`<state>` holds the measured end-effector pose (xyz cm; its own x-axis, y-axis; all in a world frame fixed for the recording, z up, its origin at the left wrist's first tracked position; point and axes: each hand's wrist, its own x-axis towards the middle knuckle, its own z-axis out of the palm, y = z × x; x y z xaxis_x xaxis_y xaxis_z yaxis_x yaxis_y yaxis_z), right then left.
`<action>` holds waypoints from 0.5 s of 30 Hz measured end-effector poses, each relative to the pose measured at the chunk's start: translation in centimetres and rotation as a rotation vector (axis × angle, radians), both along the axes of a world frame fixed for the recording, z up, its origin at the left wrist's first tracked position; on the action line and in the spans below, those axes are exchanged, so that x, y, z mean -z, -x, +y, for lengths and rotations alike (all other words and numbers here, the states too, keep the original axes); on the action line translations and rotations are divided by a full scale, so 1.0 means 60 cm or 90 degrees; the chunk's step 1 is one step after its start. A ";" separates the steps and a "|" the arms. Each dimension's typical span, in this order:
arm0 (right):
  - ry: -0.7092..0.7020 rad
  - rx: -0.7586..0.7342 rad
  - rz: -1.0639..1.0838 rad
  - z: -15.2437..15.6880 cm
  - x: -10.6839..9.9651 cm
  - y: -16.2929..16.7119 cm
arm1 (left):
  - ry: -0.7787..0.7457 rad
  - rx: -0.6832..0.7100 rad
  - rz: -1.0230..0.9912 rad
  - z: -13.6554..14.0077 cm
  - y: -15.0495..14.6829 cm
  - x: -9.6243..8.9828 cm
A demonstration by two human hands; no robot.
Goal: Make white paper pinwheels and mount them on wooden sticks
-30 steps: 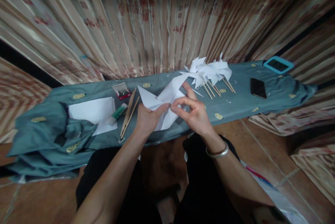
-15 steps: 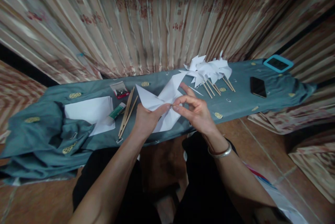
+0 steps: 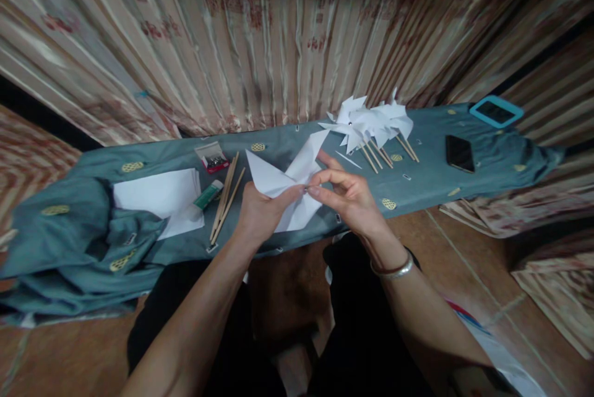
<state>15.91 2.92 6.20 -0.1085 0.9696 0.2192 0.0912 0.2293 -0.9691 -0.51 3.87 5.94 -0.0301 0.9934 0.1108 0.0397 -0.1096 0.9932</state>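
Observation:
A white paper pinwheel point(image 3: 297, 169) with folded blades is held up over the cloth-covered surface. My left hand point(image 3: 260, 211) grips it from the left, its thumb pressed close to the centre and its other fingers hidden behind the paper. My right hand point(image 3: 348, 196) pinches a small shiny thumbtack point(image 3: 306, 189) at the pinwheel's centre between thumb and forefinger. Left of my hands lie several wooden sticks point(image 3: 225, 202), a green glue tube point(image 3: 206, 195) and an open red box of tacks point(image 3: 214, 161).
Several paper pinwheels on sticks point(image 3: 371, 123) lie at the back right. Further right are a black phone point(image 3: 460, 153) and a blue-framed device point(image 3: 496, 111). White paper sheets point(image 3: 153, 190) rest on the left by the bunched grey-green cloth point(image 3: 83, 230). A curtain point(image 3: 278, 44) hangs behind.
Both hands keep their hold at the pinwheel's centre. The paper has tilted slightly, its left tip shifting a little rightward, and the shiny tack shows more clearly between the fingers.

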 end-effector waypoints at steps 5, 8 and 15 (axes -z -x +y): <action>0.018 -0.016 0.015 0.000 -0.006 0.000 | -0.002 0.013 0.021 -0.002 0.003 0.000; 0.034 -0.018 0.009 -0.001 -0.010 0.000 | 0.005 0.013 0.027 -0.004 0.005 -0.004; 0.062 -0.046 0.013 0.000 -0.012 -0.004 | -0.008 0.034 0.043 -0.005 0.007 -0.003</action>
